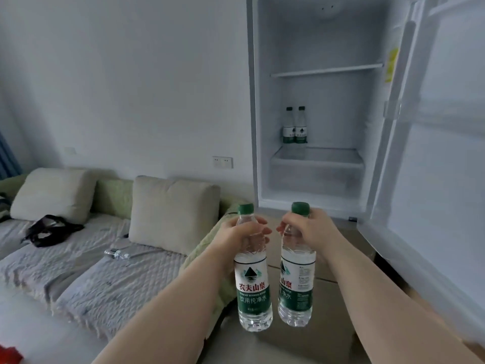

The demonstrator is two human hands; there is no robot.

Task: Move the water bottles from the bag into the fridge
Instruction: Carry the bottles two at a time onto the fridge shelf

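My left hand [240,233] grips the neck of a clear water bottle [253,287] with a green cap and green label. My right hand [308,228] grips the neck of a second, like bottle [296,285]. Both bottles hang upright, side by side, in front of and below the open white fridge [317,101]. Two more water bottles [294,126] stand together at the back left of the fridge's lower shelf. A black bag [49,231] lies on the sofa at the left, far from both hands.
The fridge door [443,153] stands open at the right. A sofa [86,258] with a quilted grey cover and two cream cushions fills the left. A crumpled clear wrapper [118,253] lies on the seat. A wall socket [222,162] is beside the fridge.
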